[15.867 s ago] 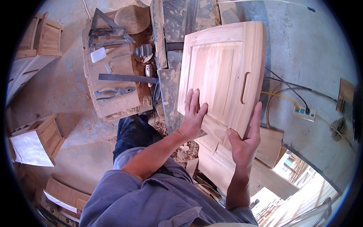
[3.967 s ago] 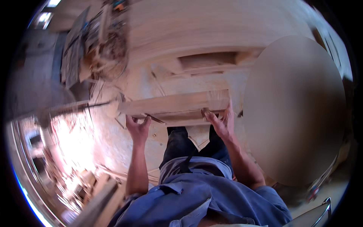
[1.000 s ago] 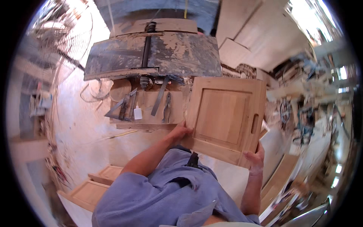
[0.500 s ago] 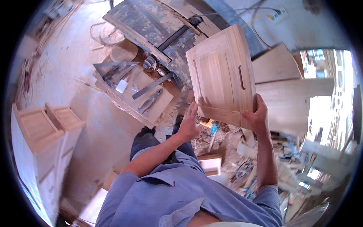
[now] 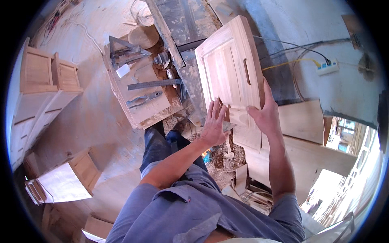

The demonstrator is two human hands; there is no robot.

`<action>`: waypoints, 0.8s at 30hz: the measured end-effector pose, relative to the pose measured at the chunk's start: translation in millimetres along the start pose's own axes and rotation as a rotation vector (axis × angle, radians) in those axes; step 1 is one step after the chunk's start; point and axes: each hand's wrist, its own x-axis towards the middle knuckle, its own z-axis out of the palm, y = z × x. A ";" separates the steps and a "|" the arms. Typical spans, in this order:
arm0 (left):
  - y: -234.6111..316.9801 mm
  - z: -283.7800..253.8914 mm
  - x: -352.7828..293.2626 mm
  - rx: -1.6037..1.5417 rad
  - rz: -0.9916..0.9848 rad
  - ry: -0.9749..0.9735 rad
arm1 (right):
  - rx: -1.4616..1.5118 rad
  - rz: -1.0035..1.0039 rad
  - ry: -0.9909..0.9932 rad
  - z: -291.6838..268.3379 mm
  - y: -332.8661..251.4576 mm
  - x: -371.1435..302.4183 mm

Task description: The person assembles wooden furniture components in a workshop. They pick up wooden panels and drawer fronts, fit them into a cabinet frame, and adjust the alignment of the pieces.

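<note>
My right hand (image 5: 265,115) grips a pale wooden cabinet door (image 5: 221,67) by its right edge, thumb on the front face. The door is held up and tilted, with a raised centre panel and a long slot (image 5: 247,71) cut near its right side. Against the door's lower part rests my left hand (image 5: 214,125), its fingers stretched out. A small greyish flat piece (image 5: 229,126) shows beside the left thumb; I cannot tell whether the hand holds it.
A low wooden stand (image 5: 152,111) at left carries pliers (image 5: 145,99), a steel ruler (image 5: 154,84), a set square (image 5: 123,48) and a white block (image 5: 122,70). A dusty machine table (image 5: 190,24) stands beyond. Cabinets (image 5: 38,93) line the left; shavings (image 5: 227,156) cover the floor below.
My view has turned to the right. The left hand has come up against the door's lower part and touches it, while the right hand still holds the door's edge.
</note>
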 end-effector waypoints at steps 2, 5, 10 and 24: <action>-0.7 10.7 6.9 -0.032 -0.023 0.032 | 0.053 0.015 -0.013 -0.3 -11.2 -0.8; -2.7 29.6 12.6 -0.043 -0.002 0.127 | 0.069 -0.083 0.035 -0.2 -9.2 -13.2; -30.4 52.9 26.6 -0.035 -0.014 0.263 | 0.044 -0.029 -0.034 3.1 -4.4 -6.3; -50.2 64.4 57.4 -0.128 0.127 0.431 | 0.088 -0.100 -0.039 -1.2 6.5 17.6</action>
